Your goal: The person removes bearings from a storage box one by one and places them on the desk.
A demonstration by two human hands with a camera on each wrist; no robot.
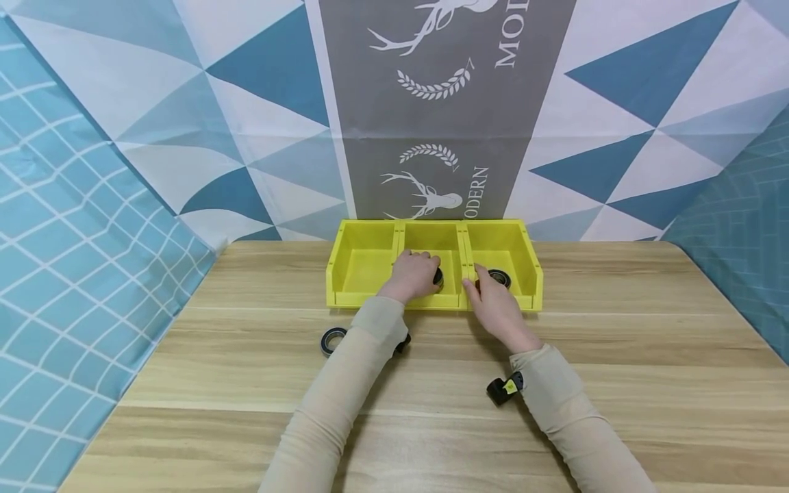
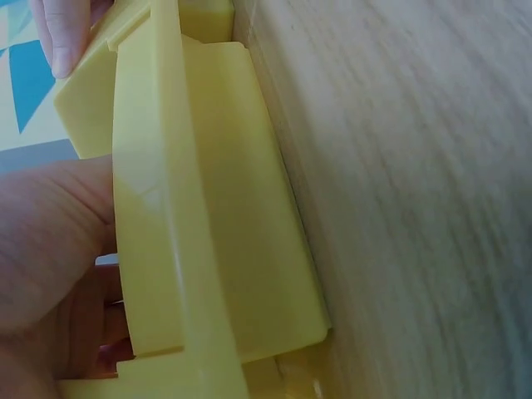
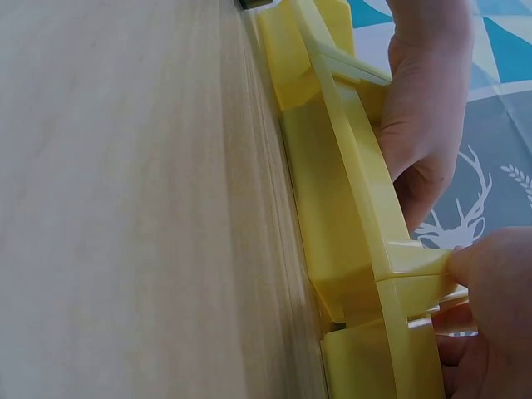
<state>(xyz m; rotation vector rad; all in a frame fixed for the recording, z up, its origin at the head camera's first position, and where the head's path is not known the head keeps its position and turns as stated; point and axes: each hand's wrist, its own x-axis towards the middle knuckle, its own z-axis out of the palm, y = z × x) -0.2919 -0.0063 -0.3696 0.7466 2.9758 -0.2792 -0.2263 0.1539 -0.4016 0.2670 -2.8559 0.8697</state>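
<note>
A row of three joined yellow bins [image 1: 370,299] stands at the back of the table. My left hand [image 1: 414,275] reaches over the front wall into the middle bin and grips a black-rimmed ball bearing [image 1: 438,277], mostly covered by the fingers. In the left wrist view, that bin's front wall [image 2: 249,208] hides the fingertips. My right hand [image 1: 496,305] pinches the divider between the middle and right bins, thumb on the near side, also seen in the right wrist view. Beside its fingers, another bearing [image 1: 499,278] lies in the right bin.
A third bearing [image 1: 333,340] lies on the wooden table [image 1: 246,383], left of the left forearm. A black wrist camera [image 1: 504,389] juts from the right sleeve. Patterned cloth [image 1: 431,123] hangs right behind the bins.
</note>
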